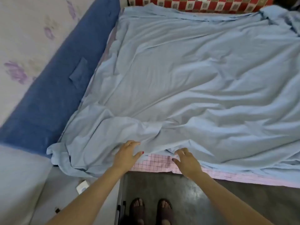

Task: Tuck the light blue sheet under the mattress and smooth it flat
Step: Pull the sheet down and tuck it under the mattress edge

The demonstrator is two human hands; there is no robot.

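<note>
A wrinkled light blue sheet [186, 82] lies spread over the mattress [155, 164], whose pink checked cover shows at the near edge between my hands. My left hand [128, 154] rests on the sheet's near edge, fingers apart, thumb toward the gap. My right hand [186, 161] curls its fingers around the sheet's raised near edge, just right of the exposed pink patch. The sheet's near left corner [65, 158] hangs bunched over the bed's corner. Deep folds run across the right half of the sheet.
A blue padded bed side [53, 88] runs along the left, against a floral wall [24, 38]. A red checked headboard cushion [203, 4] lies at the far end. My sandalled feet [151, 210] stand on grey floor. A small white object [82, 186] sits by the bed corner.
</note>
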